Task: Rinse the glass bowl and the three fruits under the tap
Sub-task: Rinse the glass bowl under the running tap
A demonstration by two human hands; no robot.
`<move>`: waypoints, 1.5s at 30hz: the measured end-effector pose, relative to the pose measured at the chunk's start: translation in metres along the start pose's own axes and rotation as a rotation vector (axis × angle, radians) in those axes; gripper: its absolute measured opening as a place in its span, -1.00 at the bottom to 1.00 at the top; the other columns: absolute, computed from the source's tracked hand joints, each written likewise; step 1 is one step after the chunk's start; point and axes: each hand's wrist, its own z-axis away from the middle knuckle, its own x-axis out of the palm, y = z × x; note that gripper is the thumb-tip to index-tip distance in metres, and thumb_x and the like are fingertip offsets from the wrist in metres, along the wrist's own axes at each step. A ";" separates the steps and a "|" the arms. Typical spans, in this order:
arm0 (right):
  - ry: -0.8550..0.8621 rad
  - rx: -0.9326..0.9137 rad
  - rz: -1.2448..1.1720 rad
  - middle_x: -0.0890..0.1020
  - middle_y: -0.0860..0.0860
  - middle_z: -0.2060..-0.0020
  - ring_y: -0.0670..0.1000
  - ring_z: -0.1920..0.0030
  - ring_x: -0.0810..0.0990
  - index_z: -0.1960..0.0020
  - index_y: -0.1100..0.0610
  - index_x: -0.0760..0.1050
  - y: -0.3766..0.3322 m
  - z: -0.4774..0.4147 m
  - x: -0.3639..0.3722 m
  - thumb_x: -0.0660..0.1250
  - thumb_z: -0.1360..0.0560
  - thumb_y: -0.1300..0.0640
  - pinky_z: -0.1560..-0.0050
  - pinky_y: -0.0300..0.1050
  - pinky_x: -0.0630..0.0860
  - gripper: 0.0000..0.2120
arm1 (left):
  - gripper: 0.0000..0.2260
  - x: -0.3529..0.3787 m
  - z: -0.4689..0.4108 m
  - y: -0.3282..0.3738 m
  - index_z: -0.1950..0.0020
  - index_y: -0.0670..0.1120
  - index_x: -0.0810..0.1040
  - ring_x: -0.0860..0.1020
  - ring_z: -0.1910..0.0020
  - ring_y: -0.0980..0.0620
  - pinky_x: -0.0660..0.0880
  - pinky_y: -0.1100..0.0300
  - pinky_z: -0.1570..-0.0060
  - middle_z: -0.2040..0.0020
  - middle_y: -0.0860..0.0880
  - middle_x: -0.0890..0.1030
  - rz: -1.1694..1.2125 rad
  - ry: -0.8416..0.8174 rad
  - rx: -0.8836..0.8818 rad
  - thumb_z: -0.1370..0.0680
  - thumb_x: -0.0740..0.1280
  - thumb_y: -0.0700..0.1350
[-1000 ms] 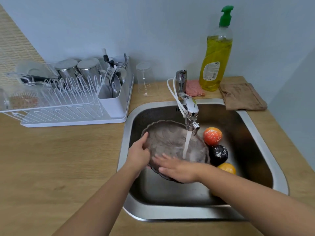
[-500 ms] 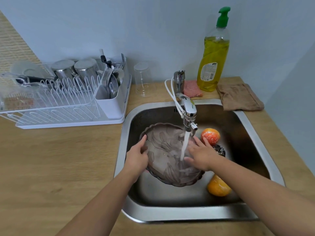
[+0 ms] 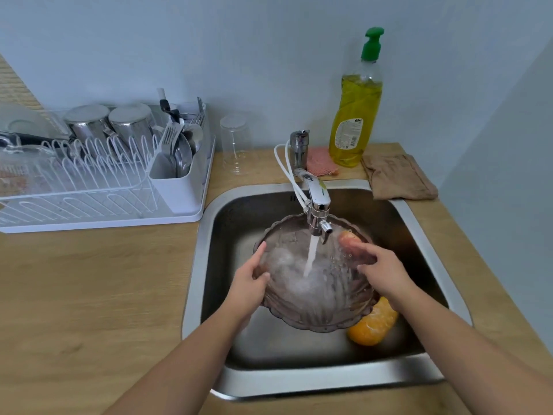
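Now left hand [image 3: 248,287] and right hand [image 3: 386,272] grip the scalloped, smoky glass bowl [image 3: 317,301].

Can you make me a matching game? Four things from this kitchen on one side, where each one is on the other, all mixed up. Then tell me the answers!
Things:
1. bowl
2. orange
3. soap bottle
4. cloth

Places:
A. folded on the counter
B. under the tap's stream
C. standing upright behind the sink
D. lying in the sink beside the bowl

Pairs: 1-B, 2-D, 3-C, 4-A
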 end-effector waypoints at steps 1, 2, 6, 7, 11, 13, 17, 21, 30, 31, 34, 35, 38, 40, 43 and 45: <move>0.017 0.016 -0.008 0.60 0.00 -0.11 -0.12 0.18 0.63 -0.29 -0.07 0.51 0.001 0.002 -0.002 0.22 -0.50 0.40 0.25 -0.23 0.57 -0.50 | -0.44 0.002 -0.003 -0.002 -0.50 0.17 0.23 0.55 -0.17 -0.15 0.61 0.09 0.10 -0.37 -0.08 0.47 0.000 -0.033 -0.023 -0.61 0.13 -0.34; 0.041 0.027 -0.013 0.60 -0.01 -0.06 -0.12 0.19 0.63 -0.29 -0.06 0.51 0.001 0.005 -0.002 0.21 -0.51 0.40 0.24 -0.17 0.62 -0.50 | -0.44 0.004 -0.006 -0.003 -0.50 0.17 0.23 0.59 -0.09 -0.12 0.62 0.20 0.21 -0.36 -0.08 0.48 -0.032 -0.061 -0.042 -0.61 0.14 -0.34; 0.108 0.027 -0.009 0.56 0.00 -0.22 -0.03 -0.05 0.59 -0.32 -0.08 0.48 0.001 0.015 -0.001 0.16 -0.52 0.39 -0.06 -0.06 0.59 -0.49 | -0.41 0.012 -0.014 0.001 -0.53 0.10 0.14 0.55 -0.12 -0.07 0.55 0.21 -0.04 -0.43 -0.16 0.30 -0.705 0.005 0.079 -0.56 0.27 -0.20; 0.117 0.025 0.000 0.57 0.00 -0.21 -0.02 -0.07 0.58 -0.33 -0.08 0.47 0.002 0.018 -0.001 0.16 -0.53 0.38 -0.10 -0.07 0.57 -0.49 | -0.37 0.015 -0.018 0.000 -0.55 0.09 0.08 0.34 -0.40 -0.18 0.39 0.04 -0.35 -0.54 -0.18 0.10 -1.010 0.029 0.170 -0.56 0.30 -0.10; 0.130 0.035 0.005 0.58 0.02 -0.21 0.01 -0.12 0.59 -0.34 -0.09 0.46 0.003 0.026 0.000 0.16 -0.53 0.36 -0.18 0.06 0.56 -0.50 | -0.34 0.038 -0.029 0.005 -0.58 0.01 -0.14 -0.30 -0.53 -0.11 -0.28 -0.07 -0.47 -0.56 -0.12 -0.27 -1.495 -0.260 0.579 -0.60 0.08 0.20; 0.135 0.041 0.017 0.57 0.03 -0.24 0.03 -0.19 0.55 -0.35 -0.08 0.44 0.000 0.029 0.001 0.16 -0.54 0.36 -0.24 0.08 0.52 -0.50 | -0.36 0.055 -0.032 -0.002 -0.57 0.03 -0.20 -0.26 -0.54 -0.07 -0.26 -0.08 -0.48 -0.57 -0.07 -0.25 -1.439 -0.471 0.602 -0.61 0.00 0.23; 0.123 0.015 0.069 0.49 0.03 -0.33 0.07 -0.32 0.44 -0.39 -0.04 0.42 -0.006 0.034 -0.001 0.15 -0.56 0.35 -0.30 -0.01 0.43 -0.52 | -0.35 0.072 -0.034 -0.014 -0.56 0.06 -0.23 -0.21 -0.56 0.01 -0.08 -0.12 -0.51 -0.58 0.02 -0.23 -1.352 -0.640 0.609 -0.59 -0.05 0.28; 0.114 0.023 0.095 0.48 0.04 -0.35 0.08 -0.34 0.43 -0.39 -0.05 0.40 -0.008 0.043 -0.003 0.15 -0.57 0.35 -0.32 0.10 0.44 -0.52 | -0.32 0.048 -0.063 -0.001 -0.57 0.01 -0.19 -0.14 -0.56 -0.02 -0.18 0.01 -0.50 -0.59 -0.06 -0.09 -1.524 -0.430 0.673 -0.58 -0.05 0.31; 0.267 0.013 0.114 0.48 0.09 -0.34 0.12 -0.28 0.47 -0.42 -0.02 0.37 -0.019 0.047 -0.003 0.14 -0.56 0.36 -0.25 -0.02 0.46 -0.50 | -0.24 0.026 -0.047 -0.016 -0.58 -0.12 -0.08 -0.25 -0.55 -0.07 -0.23 -0.02 -0.52 -0.58 -0.08 -0.19 -1.501 -0.501 0.383 -0.55 0.00 0.33; 0.279 0.015 0.121 0.47 0.09 -0.36 0.13 -0.29 0.46 -0.43 -0.02 0.35 -0.020 0.045 -0.003 0.13 -0.56 0.35 -0.25 -0.03 0.44 -0.50 | -0.27 0.031 -0.038 -0.019 -0.58 -0.07 0.03 -0.18 -0.56 -0.11 -0.16 -0.06 -0.52 -0.58 -0.08 -0.08 -1.420 -0.557 0.351 -0.54 -0.02 0.34; 0.292 0.024 0.151 0.46 0.09 -0.36 0.14 -0.32 0.43 -0.45 -0.01 0.32 -0.023 0.041 -0.002 0.13 -0.57 0.34 -0.30 -0.01 0.39 -0.50 | -0.44 0.048 -0.006 -0.017 -0.56 0.00 0.11 0.07 -0.55 -0.09 0.02 -0.01 -0.51 -0.58 -0.08 0.11 -1.185 -0.755 0.283 -0.62 -0.05 0.24; 0.297 0.028 0.159 0.46 0.09 -0.36 0.14 -0.31 0.44 -0.45 0.00 0.32 -0.023 0.040 -0.002 0.13 -0.57 0.34 -0.30 -0.01 0.39 -0.50 | -0.47 0.055 0.005 -0.016 -0.57 0.00 0.06 0.05 -0.55 -0.02 -0.01 0.06 -0.52 -0.59 -0.04 0.07 -1.116 -0.802 0.291 -0.65 -0.05 0.18; 0.297 0.033 0.149 0.44 0.10 -0.38 0.12 -0.31 0.44 -0.45 0.01 0.33 -0.023 0.041 -0.003 0.14 -0.56 0.35 -0.29 -0.04 0.39 -0.49 | -0.51 0.065 0.016 -0.013 -0.58 0.02 0.00 -0.01 -0.56 0.11 -0.09 0.15 -0.51 -0.59 0.04 0.01 -0.992 -0.836 0.356 -0.67 -0.07 0.12; 0.277 0.031 0.137 0.44 0.10 -0.38 0.07 -0.21 0.48 -0.45 0.00 0.32 -0.023 0.042 -0.007 0.14 -0.56 0.36 -0.21 -0.12 0.40 -0.48 | -0.50 0.059 0.003 -0.016 -0.58 0.03 -0.02 -0.02 -0.56 0.10 -0.08 0.12 -0.51 -0.59 0.06 -0.01 -1.048 -0.829 0.404 -0.66 -0.09 0.14; 0.219 0.026 0.122 0.42 0.09 -0.40 0.09 -0.28 0.45 -0.45 -0.02 0.32 -0.022 0.046 -0.011 0.14 -0.56 0.36 -0.25 -0.10 0.40 -0.48 | -0.44 0.040 -0.025 -0.010 -0.56 -0.03 0.10 0.19 -0.52 -0.08 0.16 0.00 -0.46 -0.56 -0.07 0.19 -1.312 -0.672 0.466 -0.63 -0.08 0.22; 0.179 0.023 0.123 0.42 0.07 -0.39 0.10 -0.35 0.41 -0.45 -0.03 0.32 -0.021 0.048 -0.010 0.14 -0.57 0.36 -0.32 -0.01 0.40 -0.48 | -0.44 0.031 -0.045 0.001 -0.46 -0.14 0.29 0.35 -0.38 -0.15 0.27 -0.02 -0.37 -0.40 -0.16 0.40 -1.447 -0.464 0.591 -0.61 0.05 0.21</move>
